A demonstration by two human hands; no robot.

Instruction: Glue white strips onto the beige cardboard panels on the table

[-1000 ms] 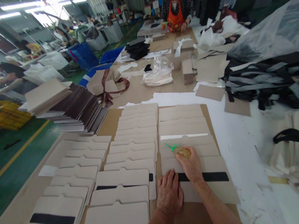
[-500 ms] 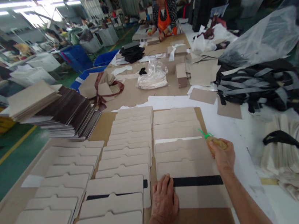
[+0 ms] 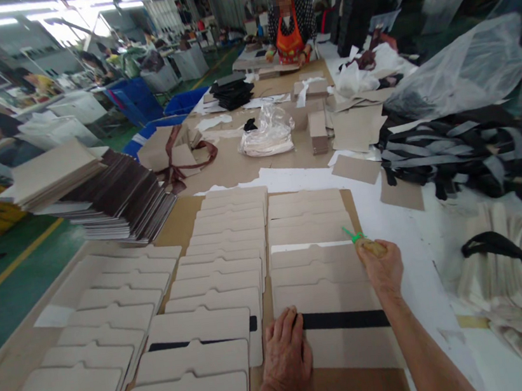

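Clock centred on black-striped panel [image 3: 349, 332]. Left hand [image 3: 284, 349] at nine, fingers laid on panel's left edge, grasping nothing visible; light steady pressure should stop panel sliding. Right hand [image 3: 386, 269] at one, wrapped round squeeze bottle [image 3: 369, 247], green nozzle [image 3: 357, 236] pointing toward ten. Advisable: low nozzle, gentle even squeeze, both hands clear of panel's middle.
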